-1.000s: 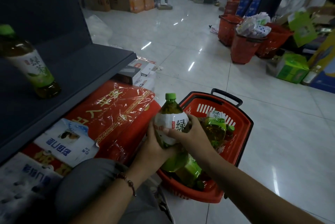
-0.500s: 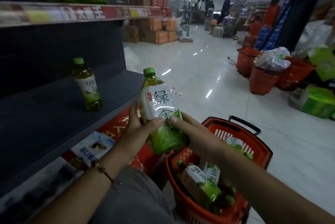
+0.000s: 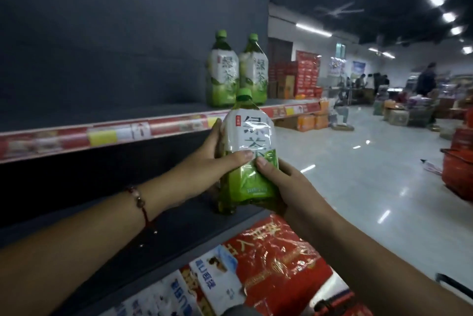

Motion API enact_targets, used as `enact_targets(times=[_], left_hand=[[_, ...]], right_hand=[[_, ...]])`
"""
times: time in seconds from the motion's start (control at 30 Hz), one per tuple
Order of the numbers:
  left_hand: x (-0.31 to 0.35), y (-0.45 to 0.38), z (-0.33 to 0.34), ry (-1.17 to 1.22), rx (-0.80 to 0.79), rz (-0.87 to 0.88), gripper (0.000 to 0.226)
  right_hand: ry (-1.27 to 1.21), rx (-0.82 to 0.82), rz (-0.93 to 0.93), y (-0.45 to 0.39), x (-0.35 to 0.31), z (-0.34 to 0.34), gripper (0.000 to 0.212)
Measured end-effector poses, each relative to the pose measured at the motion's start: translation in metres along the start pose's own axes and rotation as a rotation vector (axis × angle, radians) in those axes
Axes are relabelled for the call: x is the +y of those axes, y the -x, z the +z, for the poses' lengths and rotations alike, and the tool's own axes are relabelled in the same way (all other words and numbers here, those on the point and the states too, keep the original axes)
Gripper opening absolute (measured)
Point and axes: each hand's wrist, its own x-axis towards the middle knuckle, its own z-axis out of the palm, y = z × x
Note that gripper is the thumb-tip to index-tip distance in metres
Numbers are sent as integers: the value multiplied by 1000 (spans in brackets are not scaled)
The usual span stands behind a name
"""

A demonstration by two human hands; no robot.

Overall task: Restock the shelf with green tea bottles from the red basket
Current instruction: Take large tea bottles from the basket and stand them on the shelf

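Note:
I hold one green tea bottle [image 3: 249, 136] upright with both hands, in front of the dark shelf unit. My left hand [image 3: 204, 164] grips its left side and my right hand [image 3: 286, 182] grips its lower right. The bottle's green cap reaches the price strip of the upper shelf [image 3: 115, 133]. Two more green tea bottles [image 3: 222, 72] [image 3: 254, 72] stand side by side on that upper shelf. Behind my left hand, the base of another bottle [image 3: 226, 204] stands on the lower shelf [image 3: 179, 226]. Only a rim of the red basket [image 3: 337, 300] shows at the bottom right.
Red wrapped gift packs [image 3: 276, 256] and white cartons [image 3: 217, 280] lie under the lower shelf. Other red baskets [image 3: 458, 169] stand on the shiny floor at right. Stacked boxes [image 3: 307, 77] and several people are far back in the aisle.
Both hands have lifted the bottle out of the basket and up to the level of the upper shelf. My view has risen, so the basket has dropped nearly out of sight.

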Motion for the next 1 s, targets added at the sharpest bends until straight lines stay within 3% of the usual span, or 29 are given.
enact_targets(times=[0.13, 0.33, 0.5, 0.73, 0.9, 1.0], left_hand=[[23, -1, -39, -82, 198, 0, 102], [51, -16, -89, -111, 407, 16, 80], [67, -45, -124, -208, 404, 37, 116], [58, -101, -136, -163, 338, 111, 91], [34, -135, -138, -227, 303, 104, 91], [22, -148, -139, -289, 299, 126, 91]], right_hand=[[4, 1, -36, -31, -21, 36, 74], [-60, -82, -109, -82, -55, 82, 52], [-26, -139, -159, -134, -72, 100, 45], [107, -137, -211, -191, -75, 97, 35], [197, -49, -209, -211, -65, 85, 13], [251, -6, -229, -222, -61, 78, 26]])
